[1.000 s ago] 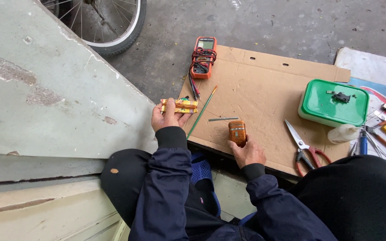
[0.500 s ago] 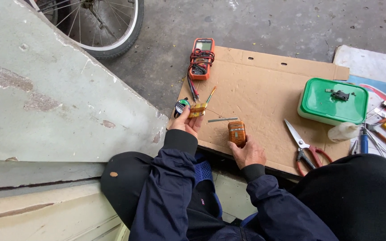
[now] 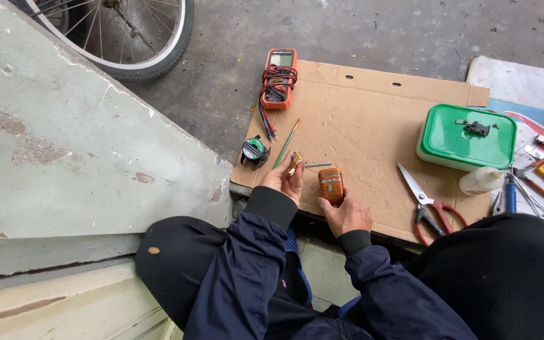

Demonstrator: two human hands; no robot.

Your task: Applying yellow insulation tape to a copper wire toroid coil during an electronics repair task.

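My right hand (image 3: pixel 349 213) holds an orange-brown wound coil (image 3: pixel 331 186) upright on the cardboard sheet (image 3: pixel 373 126). My left hand (image 3: pixel 284 181) is just left of it and pinches a small yellowish piece (image 3: pixel 295 162) between the fingertips. A short metal rod (image 3: pixel 318 165) lies on the cardboard between the two hands. A roll of dark tape (image 3: pixel 254 151) rests at the cardboard's left edge, next to a thin green-handled brush (image 3: pixel 286 143).
An orange multimeter (image 3: pixel 278 78) with coiled leads lies at the cardboard's far left corner. Scissors with red handles (image 3: pixel 426 204), a green-lidded box (image 3: pixel 467 136) and several hand tools (image 3: pixel 539 170) sit to the right. A bicycle wheel (image 3: pixel 135 38) stands beyond a concrete slab (image 3: pixel 77 151).
My left hand has drawn back toward me and closer to the coil. The roll of dark tape now lies uncovered at the cardboard's left edge. My right hand has kept the coil in place.
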